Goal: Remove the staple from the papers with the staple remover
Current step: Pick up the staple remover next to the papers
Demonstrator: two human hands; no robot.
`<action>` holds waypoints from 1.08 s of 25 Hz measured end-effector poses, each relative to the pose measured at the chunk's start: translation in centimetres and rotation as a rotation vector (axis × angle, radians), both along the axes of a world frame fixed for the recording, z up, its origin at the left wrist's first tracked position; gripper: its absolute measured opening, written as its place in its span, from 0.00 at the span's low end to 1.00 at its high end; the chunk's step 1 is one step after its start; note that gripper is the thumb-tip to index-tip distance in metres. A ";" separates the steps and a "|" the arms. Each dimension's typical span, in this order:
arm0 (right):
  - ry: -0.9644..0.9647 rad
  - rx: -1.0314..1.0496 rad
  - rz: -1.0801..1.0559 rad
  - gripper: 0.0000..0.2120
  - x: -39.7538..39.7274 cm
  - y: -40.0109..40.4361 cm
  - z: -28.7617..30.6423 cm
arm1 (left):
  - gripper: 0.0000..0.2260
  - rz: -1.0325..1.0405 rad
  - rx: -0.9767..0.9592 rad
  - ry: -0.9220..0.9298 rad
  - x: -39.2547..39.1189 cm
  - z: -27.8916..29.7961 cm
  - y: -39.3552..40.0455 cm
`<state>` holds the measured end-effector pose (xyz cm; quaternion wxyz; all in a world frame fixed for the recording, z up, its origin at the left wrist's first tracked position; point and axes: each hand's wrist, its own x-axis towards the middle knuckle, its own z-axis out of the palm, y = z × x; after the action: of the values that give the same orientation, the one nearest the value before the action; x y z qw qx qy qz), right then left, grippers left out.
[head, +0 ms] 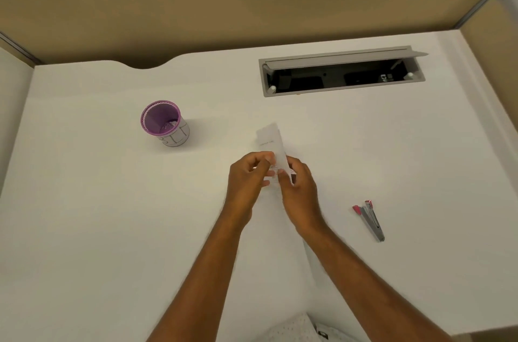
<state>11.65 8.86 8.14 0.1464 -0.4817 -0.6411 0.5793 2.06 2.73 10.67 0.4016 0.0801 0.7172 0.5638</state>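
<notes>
Both of my hands hold a narrow stack of white papers point(273, 140) above the middle of the white desk point(112, 215). My left hand point(246, 182) pinches the papers' near end from the left, and my right hand point(298, 187) grips the same end from the right. The far end of the papers sticks up past my fingers. The staple itself is too small to make out. A grey metal staple remover point(370, 219) with red tips lies on the desk to the right of my right hand, untouched.
A purple mesh pen cup point(165, 124) stands at the left of the desk. An open cable hatch point(342, 74) is set into the desk at the back right. Tan partition walls enclose the desk on three sides.
</notes>
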 end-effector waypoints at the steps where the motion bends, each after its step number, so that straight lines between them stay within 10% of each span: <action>1: 0.007 -0.066 0.006 0.16 0.6 0.5 0.6 | 0.12 -0.007 -0.009 0.072 -0.4 0.2 -0.3; 5: 0.102 -0.312 0.132 0.13 2.7 2.9 3.5 | 0.26 -0.202 -0.067 0.416 -4.1 1.6 -0.7; 12: 0.147 -0.598 0.373 0.19 2.7 7.6 4.2 | 0.24 -0.657 -0.189 0.083 -10.8 3.9 0.2; 21: -0.332 0.357 0.276 0.15 3.9 7.2 -3.2 | 0.12 -0.535 -0.325 -0.150 -9.0 -6.2 0.0; 27: -0.572 0.552 -0.020 0.23 13.4 5.2 -4.9 | 0.10 -0.443 -0.245 -0.225 -8.3 -7.7 -0.3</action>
<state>25.09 14.06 3.23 0.0912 -0.5724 -0.7829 0.2263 -6.26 2.42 2.92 0.5991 0.1226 0.6958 0.3766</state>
